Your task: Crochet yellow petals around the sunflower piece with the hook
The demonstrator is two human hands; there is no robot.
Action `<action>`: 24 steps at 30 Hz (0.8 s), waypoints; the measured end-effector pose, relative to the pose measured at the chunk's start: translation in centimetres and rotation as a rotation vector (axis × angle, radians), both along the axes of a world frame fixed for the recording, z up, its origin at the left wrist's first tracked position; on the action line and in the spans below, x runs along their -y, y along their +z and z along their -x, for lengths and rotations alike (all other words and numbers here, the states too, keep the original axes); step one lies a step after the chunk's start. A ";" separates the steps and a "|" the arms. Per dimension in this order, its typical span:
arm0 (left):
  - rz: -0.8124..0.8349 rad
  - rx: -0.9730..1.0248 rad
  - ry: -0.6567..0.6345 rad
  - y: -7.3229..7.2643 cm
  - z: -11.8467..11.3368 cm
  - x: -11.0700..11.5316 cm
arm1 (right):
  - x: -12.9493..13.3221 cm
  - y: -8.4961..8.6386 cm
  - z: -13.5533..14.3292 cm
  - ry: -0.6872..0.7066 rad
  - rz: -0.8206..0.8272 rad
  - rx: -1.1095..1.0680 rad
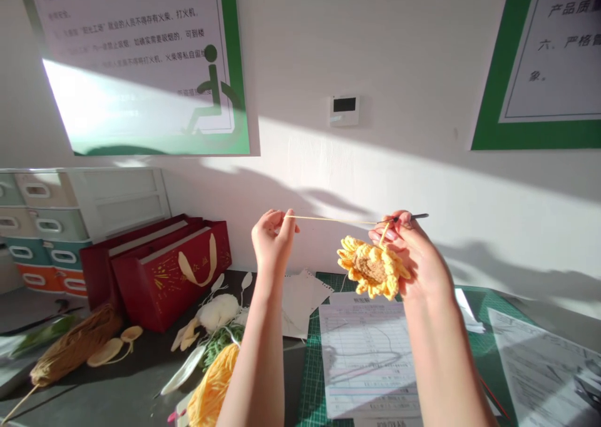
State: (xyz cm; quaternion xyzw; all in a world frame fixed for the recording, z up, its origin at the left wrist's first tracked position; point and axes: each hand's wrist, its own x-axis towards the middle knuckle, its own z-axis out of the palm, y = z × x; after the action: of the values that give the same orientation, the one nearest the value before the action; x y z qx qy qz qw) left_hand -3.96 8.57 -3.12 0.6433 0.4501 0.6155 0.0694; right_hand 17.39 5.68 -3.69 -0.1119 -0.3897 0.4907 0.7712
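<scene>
My left hand (275,236) is raised at the centre, fingers closed on a thin yellow yarn strand (328,219) stretched across to the right. My right hand (410,245) pinches a dark crochet hook (419,216) that points sideways. A yellow crocheted flower (370,268) with a brown centre hangs from a short yarn length beside my right palm. Between the two hands the strand is nearly level and reaches the hook's tip, which my right fingers partly hide.
Printed sheets (369,358) lie on a green cutting mat (312,377). To the left are yellow yarn (213,386), brown yarn (77,345), white crocheted pieces (220,311), red gift bags (159,283) and a drawer unit (119,201). A wall stands behind.
</scene>
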 end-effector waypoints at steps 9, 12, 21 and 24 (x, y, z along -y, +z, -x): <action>0.428 -0.629 -0.059 0.7 7.7 6.3 | 0.6 -0.6 2.7 0.070 0.027 0.096; 0.564 -0.761 -0.043 -2.5 10.0 9.2 | 0.7 -1.3 4.9 0.123 0.055 0.138; 0.565 -0.594 0.165 -13.0 9.5 10.9 | 1.6 -2.3 8.4 0.207 0.092 0.197; 0.430 -0.423 0.133 -11.7 7.5 8.2 | 1.6 -1.8 7.4 0.190 0.080 0.170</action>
State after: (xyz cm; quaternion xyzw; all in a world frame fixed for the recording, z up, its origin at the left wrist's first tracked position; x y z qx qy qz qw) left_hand -11.45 0.37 -14.84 0.6968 0.6156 0.3617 0.0684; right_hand 10.00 4.08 -5.49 -0.1464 -0.4427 0.5654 0.6804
